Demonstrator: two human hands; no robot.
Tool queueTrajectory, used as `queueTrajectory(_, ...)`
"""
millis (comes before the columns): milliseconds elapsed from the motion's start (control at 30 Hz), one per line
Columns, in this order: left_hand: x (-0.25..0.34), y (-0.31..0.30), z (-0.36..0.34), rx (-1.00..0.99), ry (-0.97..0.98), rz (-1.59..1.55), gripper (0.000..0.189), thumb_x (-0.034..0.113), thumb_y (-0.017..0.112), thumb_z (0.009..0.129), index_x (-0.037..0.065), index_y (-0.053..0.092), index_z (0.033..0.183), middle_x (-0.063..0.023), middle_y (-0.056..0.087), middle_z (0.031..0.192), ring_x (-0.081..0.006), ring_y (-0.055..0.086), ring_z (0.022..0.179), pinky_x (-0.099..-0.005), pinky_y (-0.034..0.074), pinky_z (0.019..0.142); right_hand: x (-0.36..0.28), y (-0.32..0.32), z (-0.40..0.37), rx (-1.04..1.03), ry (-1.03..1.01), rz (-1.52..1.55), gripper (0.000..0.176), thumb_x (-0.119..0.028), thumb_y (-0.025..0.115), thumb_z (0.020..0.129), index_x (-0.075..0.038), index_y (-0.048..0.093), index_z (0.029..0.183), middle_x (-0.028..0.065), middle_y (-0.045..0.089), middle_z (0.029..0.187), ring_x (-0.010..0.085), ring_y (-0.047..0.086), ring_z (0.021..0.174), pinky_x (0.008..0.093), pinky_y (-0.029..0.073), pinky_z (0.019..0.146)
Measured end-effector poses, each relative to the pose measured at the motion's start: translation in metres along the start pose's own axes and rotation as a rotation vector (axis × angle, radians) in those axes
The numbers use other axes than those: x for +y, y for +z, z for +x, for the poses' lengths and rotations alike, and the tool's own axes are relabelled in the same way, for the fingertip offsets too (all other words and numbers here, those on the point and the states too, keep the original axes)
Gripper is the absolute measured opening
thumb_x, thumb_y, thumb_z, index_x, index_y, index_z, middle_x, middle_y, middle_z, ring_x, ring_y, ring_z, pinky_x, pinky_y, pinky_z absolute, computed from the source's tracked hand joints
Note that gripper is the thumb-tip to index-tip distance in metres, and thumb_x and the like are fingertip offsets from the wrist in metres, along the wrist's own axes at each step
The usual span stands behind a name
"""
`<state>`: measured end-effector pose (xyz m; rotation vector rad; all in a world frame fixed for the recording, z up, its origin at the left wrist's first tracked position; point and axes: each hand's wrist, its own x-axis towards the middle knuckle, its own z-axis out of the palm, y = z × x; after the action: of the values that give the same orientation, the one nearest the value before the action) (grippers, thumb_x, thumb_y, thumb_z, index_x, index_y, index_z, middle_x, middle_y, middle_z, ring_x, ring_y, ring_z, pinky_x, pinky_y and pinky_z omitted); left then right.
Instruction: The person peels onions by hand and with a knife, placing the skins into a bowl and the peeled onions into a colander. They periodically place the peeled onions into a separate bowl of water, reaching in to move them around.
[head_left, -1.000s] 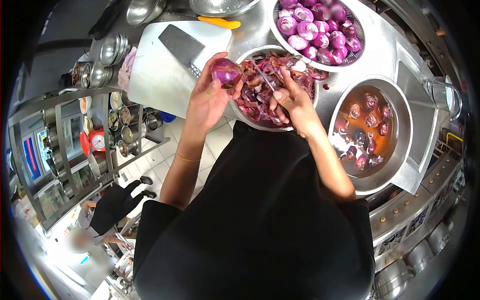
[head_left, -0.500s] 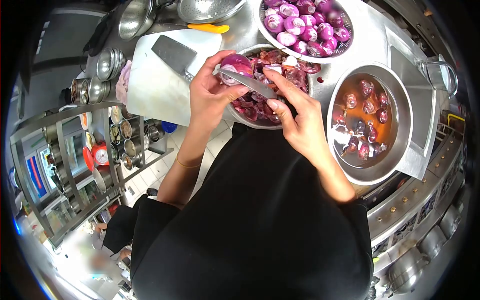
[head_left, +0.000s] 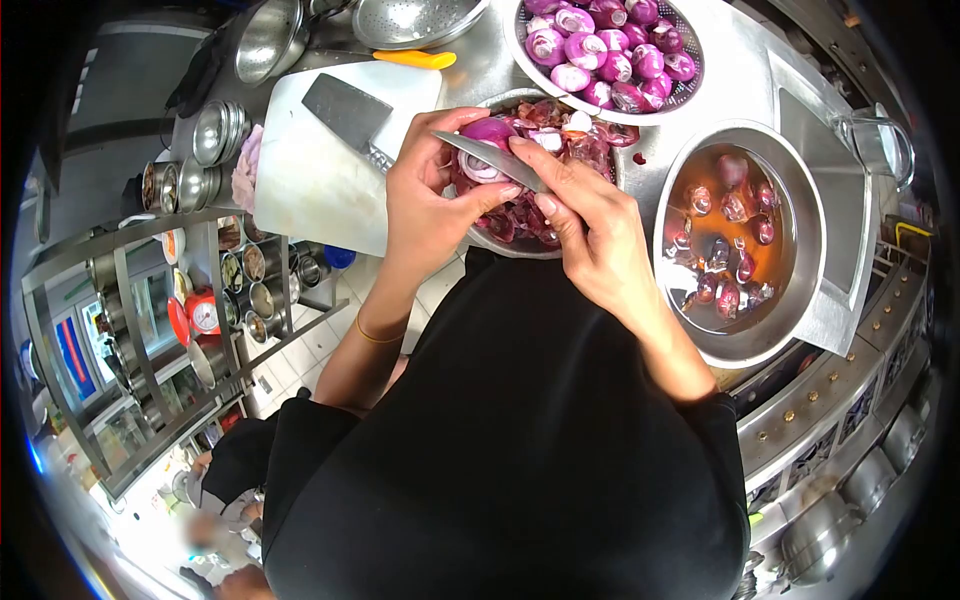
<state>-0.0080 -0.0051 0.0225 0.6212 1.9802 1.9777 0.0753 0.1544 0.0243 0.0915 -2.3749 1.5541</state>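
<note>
My left hand (head_left: 425,195) grips a red onion (head_left: 488,130), fingers curled behind it and thumb below. White layers show on the onion's cut face. A knife (head_left: 478,152) is in my right hand (head_left: 592,225), its blade lying across the onion and pointing left; my fingers cover the handle. Both hands are over a metal bowl (head_left: 488,241) filled with onion skins and scraps (head_left: 512,222). Behind it, a colander (head_left: 690,100) holds several peeled red onions (head_left: 613,68). To the right, unpeeled onions (head_left: 735,207) sit in brownish water in a large basin (head_left: 815,250).
A cleaver (head_left: 347,107) lies on a white cutting board (head_left: 310,195) at left. Behind are a yellow handle (head_left: 415,60) and metal bowls (head_left: 270,40). A pink cloth (head_left: 245,170) lies beside the board. Another person (head_left: 235,480) is at lower left.
The onion has turned in my left hand, so its white cut layers now face the knife. The blade has shifted slightly, and the other person at lower left has moved.
</note>
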Motion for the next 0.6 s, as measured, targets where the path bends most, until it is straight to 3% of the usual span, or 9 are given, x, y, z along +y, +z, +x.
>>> queueTrajectory(200, 0.003, 0.001, 0.0, -0.014, 0.03, 0.067, 0.064, -0.009, 0.075, 0.068, -0.006, 0.047, 0.125, -0.0086, 0.047, 0.123, -0.0177, 0.055, 0.108, -0.0293, 0.049, 0.091, 0.005, -0.006, 0.0, -0.059, -0.003, 0.021, 0.047, 0.006, 0.056, 0.081, -0.013, 0.06, 0.124, 0.0138, 0.054, 0.075, 0.0245, 0.056, 0.061, 0.0324, 0.045, 0.056)
queueTrajectory(300, 0.001, 0.001, 0.002, -0.022, 0.028, 0.035, 0.06, -0.006, 0.075, 0.068, -0.005, 0.049, 0.123, -0.0084, 0.046, 0.121, -0.0177, 0.056, 0.108, -0.0283, 0.051, 0.089, 0.012, -0.002, 0.001, -0.049, 0.012, 0.155, 0.04, 0.004, 0.055, 0.084, -0.009, 0.061, 0.122, 0.0122, 0.061, 0.084, 0.0164, 0.054, 0.063, 0.0277, 0.045, 0.061)
queueTrajectory(400, -0.002, -0.001, 0.002, -0.05, 0.034, 0.008, 0.056, -0.002, 0.075, 0.07, -0.004, 0.052, 0.12, -0.008, 0.046, 0.12, -0.0177, 0.056, 0.107, -0.0272, 0.052, 0.087, 0.011, -0.002, 0.001, 0.066, 0.34, 0.542, 0.032, -0.008, 0.053, 0.093, -0.006, 0.058, 0.125, 0.0025, 0.066, 0.101, 0.0055, 0.042, 0.066, 0.0199, 0.042, 0.064)
queueTrajectory(500, -0.002, -0.004, -0.002, -0.068, 0.011, -0.004, 0.055, 0.0, 0.075, 0.071, -0.004, 0.052, 0.121, -0.008, 0.046, 0.12, -0.0182, 0.056, 0.107, -0.0272, 0.052, 0.087, 0.033, -0.016, 0.004, 0.14, 0.405, 0.651, 0.033, -0.011, 0.051, 0.095, -0.007, 0.057, 0.127, -0.0003, 0.066, 0.099, 0.0033, 0.037, 0.064, 0.0169, 0.038, 0.061)
queueTrajectory(533, -0.001, -0.005, -0.003, -0.061, -0.03, -0.028, 0.055, 0.001, 0.075, 0.072, -0.004, 0.051, 0.121, -0.008, 0.047, 0.12, -0.0184, 0.056, 0.107, -0.0272, 0.051, 0.088, 0.035, -0.022, 0.003, 0.072, 0.414, 0.61, 0.035, -0.01, 0.05, 0.094, -0.005, 0.054, 0.129, 0.0033, 0.065, 0.11, 0.0067, 0.052, 0.074, 0.0207, 0.045, 0.072)
queueTrajectory(567, -0.003, -0.006, -0.003, -0.063, -0.031, -0.027, 0.055, 0.001, 0.075, 0.072, -0.004, 0.051, 0.121, -0.008, 0.047, 0.12, -0.0184, 0.056, 0.107, -0.0272, 0.051, 0.088, 0.033, -0.022, 0.004, 0.073, 0.416, 0.611, 0.035, -0.01, 0.05, 0.094, -0.005, 0.054, 0.129, 0.0033, 0.065, 0.11, 0.0067, 0.052, 0.074, 0.0207, 0.045, 0.072)
queueTrajectory(600, -0.006, -0.008, -0.003, -0.063, -0.074, -0.087, 0.057, 0.0, 0.075, 0.071, -0.004, 0.05, 0.122, -0.008, 0.047, 0.12, -0.0183, 0.056, 0.107, -0.0271, 0.051, 0.088, 0.028, -0.022, 0.003, -0.011, 0.323, 0.521, 0.036, -0.008, 0.05, 0.093, -0.004, 0.053, 0.129, 0.0059, 0.063, 0.117, 0.0117, 0.056, 0.089, 0.0244, 0.044, 0.082)
